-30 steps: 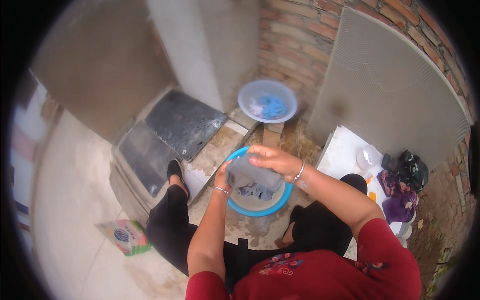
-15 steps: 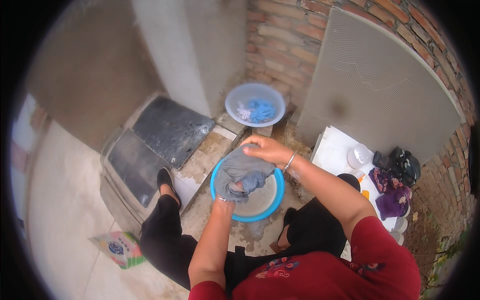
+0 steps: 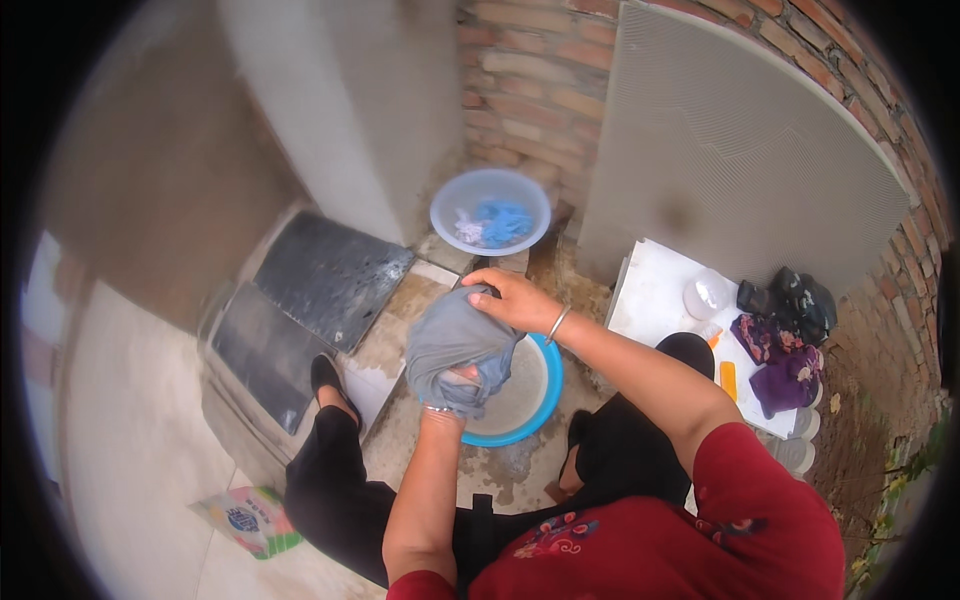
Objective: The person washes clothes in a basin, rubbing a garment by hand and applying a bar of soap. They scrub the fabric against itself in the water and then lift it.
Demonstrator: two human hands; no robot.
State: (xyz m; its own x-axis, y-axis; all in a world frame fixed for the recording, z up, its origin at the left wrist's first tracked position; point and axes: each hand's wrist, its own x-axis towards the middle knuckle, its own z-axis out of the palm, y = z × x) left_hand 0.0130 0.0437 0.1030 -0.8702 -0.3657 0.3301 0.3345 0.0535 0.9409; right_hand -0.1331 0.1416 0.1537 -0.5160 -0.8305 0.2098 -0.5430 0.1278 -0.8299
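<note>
A wet-looking grey cloth (image 3: 450,335) is bunched over the near-left side of a blue-rimmed basin (image 3: 545,405) with cloudy water in it. My left hand (image 3: 466,372) is mostly buried in the cloth, which wraps down to the bangle at my wrist. Only a little skin shows through a fold, and the hand grips the cloth from within. Across the far upper edge of the cloth lies my right hand (image 3: 510,298), its fingers bent over it and its thumb pressed against the fabric.
A pale translucent basin (image 3: 490,250) with blue and white cloths stands beyond. On the right, a white board (image 3: 645,300) bears a clear round container (image 3: 706,293), a yellow item (image 3: 728,382) and purple fabric (image 3: 785,385). A detergent bag (image 3: 248,522) lies left; dark slabs (image 3: 335,275) sit behind.
Both hands have shifted slightly left with the grey cloth. The cloth is now fuller and rounder over my left hand, and more of the basin's right side shows. The view has also shifted a little.
</note>
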